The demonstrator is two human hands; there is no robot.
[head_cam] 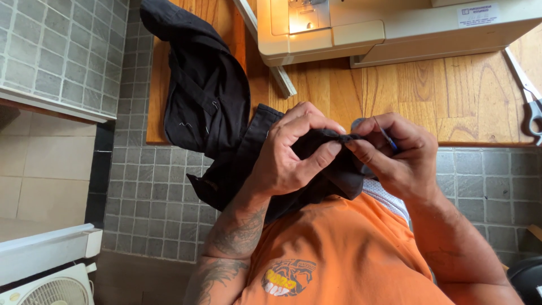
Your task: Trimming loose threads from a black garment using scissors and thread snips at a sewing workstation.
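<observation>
A black garment (206, 101) hangs off the wooden table's edge and runs down toward my lap. My left hand (291, 149) pinches a folded edge of the black fabric between thumb and fingers. My right hand (395, 152) grips the same fabric edge just to the right and holds a small thin tool with a blue handle (388, 137) against it. Both hands meet over the fabric, close to my chest, above my orange shirt (339, 254).
A cream sewing machine (389, 25) stands at the back of the wooden table (429, 96). Scissors (530, 107) lie at the table's right edge. Grey tiled floor surrounds the table, and a white fan (48, 288) sits at the lower left.
</observation>
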